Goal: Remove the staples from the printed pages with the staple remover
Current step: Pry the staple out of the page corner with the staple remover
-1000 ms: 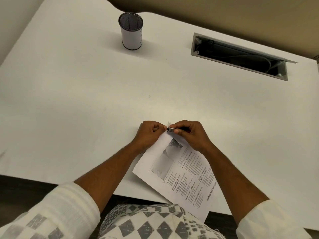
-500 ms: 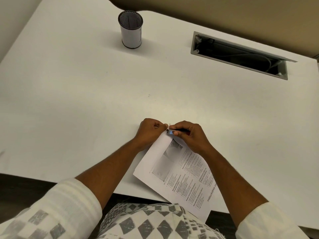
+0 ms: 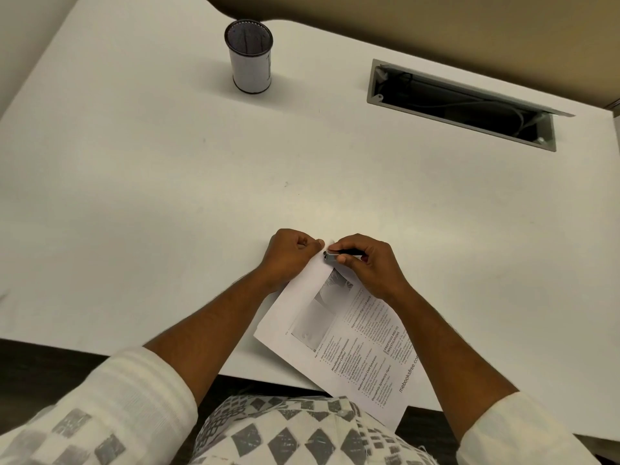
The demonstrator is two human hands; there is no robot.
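White desk (image 3: 167,196) stretches wide in front of the person, and close to its near edge lie the printed pages (image 3: 339,330), turned at a slant so that their lower corner hangs over the edge toward the patterned shirt (image 3: 285,434). Both hands meet at the top corner of the pages. The left hand (image 3: 288,255) is curled into a loose fist with its fingertips pinching that corner against the desk. The right hand (image 3: 365,263) has its fingers and thumb wrapped round the staple remover (image 3: 339,255), a small tool with a silver tip and a dark body, whose tip sits right at the corner, just beside the left thumb. The staple itself is too small to make out, and the knuckles hide much of the tool. Well apart, at the far side of the desk, a pen cup (image 3: 250,58) stands upright, pale with a dark rim. To its right, a long grey cable slot (image 3: 463,104) is cut into the desk, with dark cords inside it.
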